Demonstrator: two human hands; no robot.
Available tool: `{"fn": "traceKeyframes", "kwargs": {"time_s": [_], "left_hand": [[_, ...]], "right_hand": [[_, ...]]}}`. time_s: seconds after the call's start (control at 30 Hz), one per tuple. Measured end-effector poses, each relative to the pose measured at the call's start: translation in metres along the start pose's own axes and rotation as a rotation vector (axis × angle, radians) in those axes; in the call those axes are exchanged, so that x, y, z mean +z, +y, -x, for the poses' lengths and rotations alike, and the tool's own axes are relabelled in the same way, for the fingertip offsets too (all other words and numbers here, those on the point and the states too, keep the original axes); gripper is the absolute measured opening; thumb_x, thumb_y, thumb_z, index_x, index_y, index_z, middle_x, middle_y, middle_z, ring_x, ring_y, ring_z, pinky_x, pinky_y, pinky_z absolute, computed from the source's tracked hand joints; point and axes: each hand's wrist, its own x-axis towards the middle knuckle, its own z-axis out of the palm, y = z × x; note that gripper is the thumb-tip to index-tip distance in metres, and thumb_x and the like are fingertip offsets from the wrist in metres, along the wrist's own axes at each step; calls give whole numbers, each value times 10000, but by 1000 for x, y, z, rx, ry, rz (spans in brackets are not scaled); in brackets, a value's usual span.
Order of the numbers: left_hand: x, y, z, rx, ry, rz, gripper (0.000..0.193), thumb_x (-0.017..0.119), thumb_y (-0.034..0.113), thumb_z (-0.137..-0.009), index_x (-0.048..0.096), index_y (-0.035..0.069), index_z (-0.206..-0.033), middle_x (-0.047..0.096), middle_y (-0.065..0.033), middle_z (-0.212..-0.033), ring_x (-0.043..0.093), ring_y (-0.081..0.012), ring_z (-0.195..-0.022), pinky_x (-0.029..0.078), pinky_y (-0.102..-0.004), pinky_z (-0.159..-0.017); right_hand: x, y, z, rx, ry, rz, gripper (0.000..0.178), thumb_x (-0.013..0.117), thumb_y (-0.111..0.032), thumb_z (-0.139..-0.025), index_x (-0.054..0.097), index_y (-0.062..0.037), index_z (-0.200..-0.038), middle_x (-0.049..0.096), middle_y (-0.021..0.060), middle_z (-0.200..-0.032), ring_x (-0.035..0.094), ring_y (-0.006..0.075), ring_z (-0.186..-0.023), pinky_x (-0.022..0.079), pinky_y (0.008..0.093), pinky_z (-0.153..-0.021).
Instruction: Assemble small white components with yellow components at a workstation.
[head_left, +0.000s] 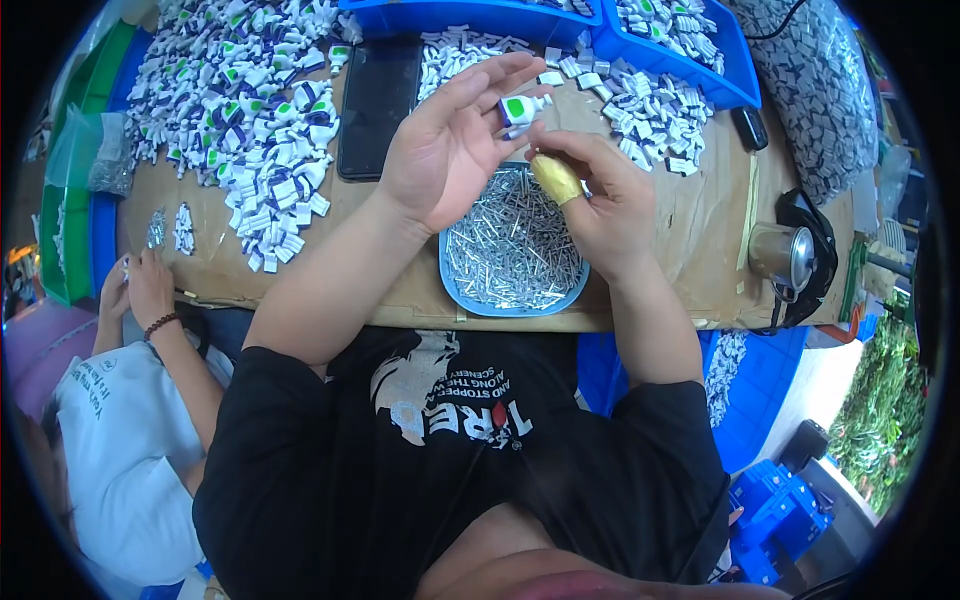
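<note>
Over the table, my left hand (445, 150) is turned palm up, its fingers curled round a small bottle-shaped plastic piece (518, 107), white and purple with a green square. A second white and purple edge shows just under it. Close beside the piece's narrow end is my right hand (608, 195), thumb and fingers pinched together; what they hold is too small to make out. Yellow tape (556, 180) wraps the right thumb. Beneath both hands sits a light blue tub (515, 309) full of thin metal pins (510, 250).
A large heap of similar plastic pieces (240, 90) covers the table's left, beside a dark phone-like slab (375, 110). Small white pieces (655, 115) lie at back right near blue bins (735, 60). A metal cup (783, 253) stands right. Another person's hands (148, 290) work at left.
</note>
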Motion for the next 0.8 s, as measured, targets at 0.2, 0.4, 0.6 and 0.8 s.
{"fn": "traceKeyframes", "kwargs": {"time_s": [0.2,0.4,0.6,0.8], "left_hand": [[5,-6,3,-12,-29,84,549,399,351,-935,359,0,-1356,322,-212,-1438,289,-347,-1352,222,-470,-1110],[15,-9,9,28,6,167,534,422,354,-925,356,27,-1342,296,-217,-1451,252,-349,-1369,218,-460,-1114],[6,-12,7,-49,32,316,545,431,365,-916,337,45,-1348,271,-256,-1451,247,-365,-1368,214,-472,-1115],[8,-10,9,-129,37,394,592,499,407,-872,351,55,-1325,284,-255,-1428,342,-389,-1295,283,-479,-1075]], "right_hand": [[-4,-2,-5,-154,34,276,319,603,131,-689,668,-14,-965,641,106,-945,632,214,-881,490,283,-758],[-3,-1,-4,-127,59,322,291,632,111,-690,685,-52,-925,635,103,-920,626,214,-853,486,281,-734],[-1,3,-4,-113,121,214,189,664,84,-718,658,-6,-884,633,91,-856,617,197,-793,478,278,-693],[-3,-3,-7,-219,187,267,196,666,94,-685,648,-20,-844,610,87,-758,609,210,-676,484,297,-594]]}}
